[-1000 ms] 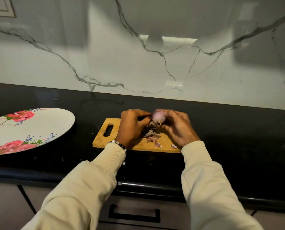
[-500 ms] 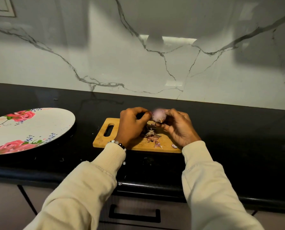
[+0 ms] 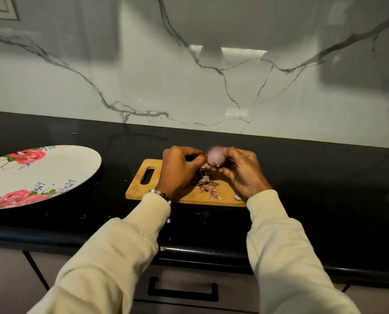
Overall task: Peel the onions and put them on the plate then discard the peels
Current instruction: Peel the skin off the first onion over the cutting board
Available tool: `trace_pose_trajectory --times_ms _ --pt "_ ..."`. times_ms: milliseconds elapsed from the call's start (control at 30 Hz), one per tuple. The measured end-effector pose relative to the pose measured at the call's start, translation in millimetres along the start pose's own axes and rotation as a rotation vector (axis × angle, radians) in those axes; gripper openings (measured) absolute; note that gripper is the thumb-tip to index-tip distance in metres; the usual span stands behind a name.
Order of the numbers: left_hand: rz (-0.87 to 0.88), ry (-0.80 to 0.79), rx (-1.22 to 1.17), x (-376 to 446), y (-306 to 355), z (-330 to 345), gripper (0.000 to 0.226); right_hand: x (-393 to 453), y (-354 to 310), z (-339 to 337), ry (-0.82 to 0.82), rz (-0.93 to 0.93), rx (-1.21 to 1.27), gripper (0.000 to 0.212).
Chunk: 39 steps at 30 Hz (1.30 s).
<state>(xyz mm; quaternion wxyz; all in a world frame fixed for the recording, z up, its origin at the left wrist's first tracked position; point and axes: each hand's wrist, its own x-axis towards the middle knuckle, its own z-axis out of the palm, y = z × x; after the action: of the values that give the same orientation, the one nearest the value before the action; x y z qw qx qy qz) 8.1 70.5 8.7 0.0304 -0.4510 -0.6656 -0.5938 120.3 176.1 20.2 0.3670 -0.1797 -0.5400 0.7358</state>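
- A small pinkish onion, slightly blurred, is held up between both hands above the far edge of a wooden cutting board.
- The right hand curls its fingers round the onion's right side and cradles it.
- The left hand has its fingers curled, fingertips pinching at the onion's left side.
- Loose onion peels lie in a heap on the board below the hands.
- A rose-patterned plate sits well to the left on the black countertop, with no onion on it.
- A beaded bracelet circles the left wrist.
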Motion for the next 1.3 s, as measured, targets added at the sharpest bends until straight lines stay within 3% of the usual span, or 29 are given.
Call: trace_pose_trajectory --times_ms 533,800,1300 --pt "-0.021 0.01 0.003 0.4 -1.0 -0.3 0.014 1.6 1.1 0.6 -0.004 0.009 -0.002 0.021" --pt "-0.096 -0.029 -0.139 -1.0 1.2 -1.1 0.014 -0.1 -1.2 0.5 -0.001 0.001 0.014 0.023" --pt "0.098 -0.004 0.065 -1.4 -1.8 1.9 0.015 5.4 4.1 -2.8 0.028 0.03 -0.005 0.022"
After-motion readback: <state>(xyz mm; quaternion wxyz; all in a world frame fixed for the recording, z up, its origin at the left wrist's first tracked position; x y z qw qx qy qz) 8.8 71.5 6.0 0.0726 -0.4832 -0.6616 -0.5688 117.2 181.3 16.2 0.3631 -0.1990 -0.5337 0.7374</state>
